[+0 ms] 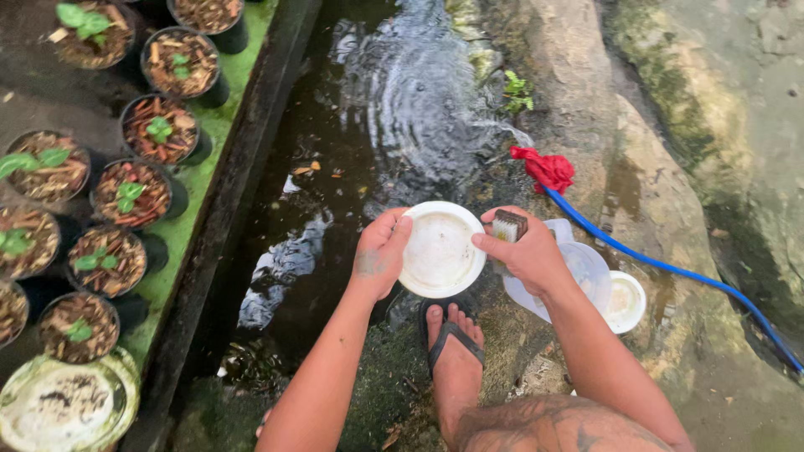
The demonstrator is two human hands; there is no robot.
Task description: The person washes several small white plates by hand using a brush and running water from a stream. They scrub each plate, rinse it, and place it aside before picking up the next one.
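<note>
over dark water, left hand (381, 251) gripping white lid (440, 249) (rim pinched), right hand (528, 251) clutching scrub brush (507, 226) beside it

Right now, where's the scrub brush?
Head view, right of centre: the scrub brush is in the right hand, beside the white lid held by the left hand.

White lid (440, 249) and brush (507, 226) over water (368, 151)
</note>
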